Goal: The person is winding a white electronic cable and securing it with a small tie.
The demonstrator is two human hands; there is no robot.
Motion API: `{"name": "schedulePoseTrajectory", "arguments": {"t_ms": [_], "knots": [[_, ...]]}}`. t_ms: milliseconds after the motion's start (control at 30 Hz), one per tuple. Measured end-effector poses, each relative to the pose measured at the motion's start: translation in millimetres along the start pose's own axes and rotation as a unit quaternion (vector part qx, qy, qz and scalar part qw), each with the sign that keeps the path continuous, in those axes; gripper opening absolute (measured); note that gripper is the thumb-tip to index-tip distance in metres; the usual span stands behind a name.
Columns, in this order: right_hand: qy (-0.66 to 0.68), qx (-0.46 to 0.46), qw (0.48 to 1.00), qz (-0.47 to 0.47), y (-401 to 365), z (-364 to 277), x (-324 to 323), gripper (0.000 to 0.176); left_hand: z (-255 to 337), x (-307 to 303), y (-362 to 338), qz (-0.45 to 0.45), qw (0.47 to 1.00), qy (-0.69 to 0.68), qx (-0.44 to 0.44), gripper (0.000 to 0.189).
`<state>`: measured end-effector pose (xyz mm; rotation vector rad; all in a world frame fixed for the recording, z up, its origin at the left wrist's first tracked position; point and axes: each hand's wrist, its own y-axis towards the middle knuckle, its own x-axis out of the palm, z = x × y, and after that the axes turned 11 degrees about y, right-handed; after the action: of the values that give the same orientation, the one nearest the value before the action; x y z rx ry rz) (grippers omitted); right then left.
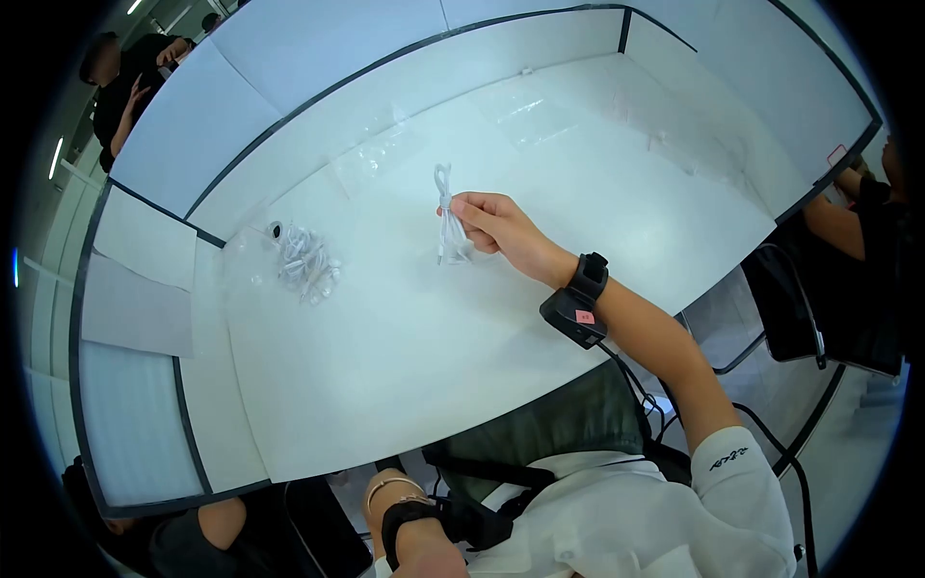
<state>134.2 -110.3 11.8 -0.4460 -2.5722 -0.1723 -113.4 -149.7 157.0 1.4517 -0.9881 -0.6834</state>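
Note:
My right hand is closed around a bundled white cable, pinching it near its middle above the white table. A loop of the cable stands up past my fingers, and its lower strands hang down with one thin end. To the left lies a pile of white cables on the table. My left hand is low at the bottom of the view, by the table's front edge, with its fingers hidden. A bracelet and a black strap are on that arm.
Clear plastic bags lie toward the back of the table. A small white roll is beside the pile. Low partitions surround the table. Black wires run from my right wrist device. Other people sit or stand around.

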Motion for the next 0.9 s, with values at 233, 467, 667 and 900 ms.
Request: {"name": "schedulePoseTrajectory", "arguments": {"t_ms": [233,467,667,900], "knots": [[-0.002,0.011,1.0,0.002,-2.1,-0.7,5.6,0.031,-12.5,13.1,-0.8,0.068,0.995,-0.07,-0.006,0.03],[-0.002,0.002,1.0,-0.006,-0.3,0.5,2.2,0.03,-15.7,17.2,-8.2,0.1,0.99,0.037,0.087,0.037],[0.003,0.009,1.0,-0.001,0.1,0.3,4.4,0.029,-14.6,14.0,-11.9,0.055,0.992,-0.108,-0.043,0.026],[0.014,0.019,1.0,-0.006,0.2,1.3,2.9,0.028,-31.6,27.9,-0.2,0.193,0.967,0.091,0.138,0.023]]}}
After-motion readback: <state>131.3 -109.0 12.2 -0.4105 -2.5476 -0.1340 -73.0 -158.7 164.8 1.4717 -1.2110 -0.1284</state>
